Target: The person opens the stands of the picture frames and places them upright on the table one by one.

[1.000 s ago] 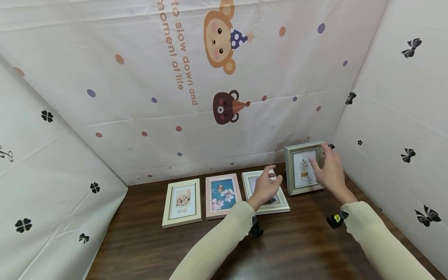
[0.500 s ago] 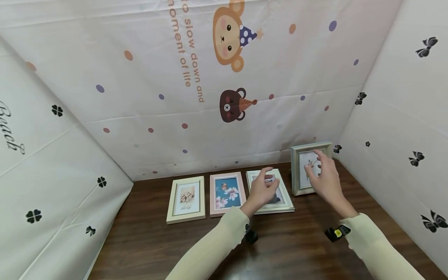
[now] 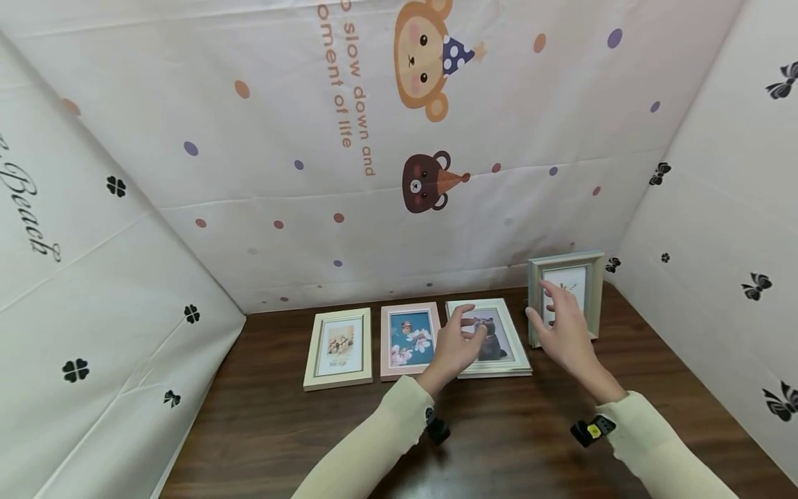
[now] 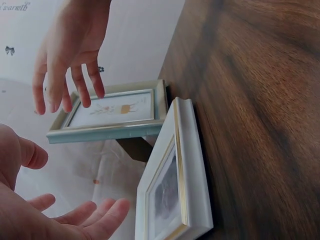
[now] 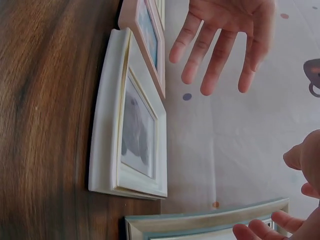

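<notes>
Both hands are loosely curved, thumbs well apart from fingers, holding nothing: the left hand over the white frame, the right hand before the standing frame. White, pink frame and cream frame lie face up leftward on the desk; a dark rear stand apparently props the standing one, facing the person. The cream frame's lettering is unclear. Beyond, the far cloth reads "slow down and"; the left cloth, "Beach".
</notes>
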`<state>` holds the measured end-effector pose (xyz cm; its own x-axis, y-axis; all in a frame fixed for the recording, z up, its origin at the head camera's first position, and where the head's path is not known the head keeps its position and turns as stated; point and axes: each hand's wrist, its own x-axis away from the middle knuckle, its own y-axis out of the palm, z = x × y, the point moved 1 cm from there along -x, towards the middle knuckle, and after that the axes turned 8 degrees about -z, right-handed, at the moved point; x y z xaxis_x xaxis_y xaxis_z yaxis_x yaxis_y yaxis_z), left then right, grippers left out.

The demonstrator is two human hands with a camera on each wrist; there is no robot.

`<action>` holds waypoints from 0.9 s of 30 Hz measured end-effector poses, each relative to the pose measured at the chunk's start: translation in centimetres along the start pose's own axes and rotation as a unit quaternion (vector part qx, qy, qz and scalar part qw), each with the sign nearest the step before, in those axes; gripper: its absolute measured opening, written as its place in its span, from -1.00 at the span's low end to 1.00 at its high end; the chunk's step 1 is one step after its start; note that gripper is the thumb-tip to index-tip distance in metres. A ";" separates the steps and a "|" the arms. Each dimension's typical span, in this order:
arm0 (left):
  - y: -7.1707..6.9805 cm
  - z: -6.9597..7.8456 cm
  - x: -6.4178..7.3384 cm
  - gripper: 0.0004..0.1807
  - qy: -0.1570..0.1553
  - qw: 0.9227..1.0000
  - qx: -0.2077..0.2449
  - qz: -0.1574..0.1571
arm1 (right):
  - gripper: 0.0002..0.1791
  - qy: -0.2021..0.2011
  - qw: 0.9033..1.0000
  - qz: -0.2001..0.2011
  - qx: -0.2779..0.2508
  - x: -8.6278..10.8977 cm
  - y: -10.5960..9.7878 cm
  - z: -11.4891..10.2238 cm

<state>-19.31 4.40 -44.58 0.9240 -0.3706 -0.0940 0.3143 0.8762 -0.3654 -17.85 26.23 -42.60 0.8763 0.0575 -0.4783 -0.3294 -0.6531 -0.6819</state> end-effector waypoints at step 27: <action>-0.9 -1.6 -1.2 -0.39 -0.087 0.988 -0.125 -0.027 | -0.35 0.041 0.976 -0.198 0.084 -1.8 2.1 -0.3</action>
<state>-21.07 3.53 -45.63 0.9380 -0.3362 0.0846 0.3200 0.7457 -0.5844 -20.01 24.51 -43.06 0.9696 0.2141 -0.1181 -0.0071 -0.4582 -0.8888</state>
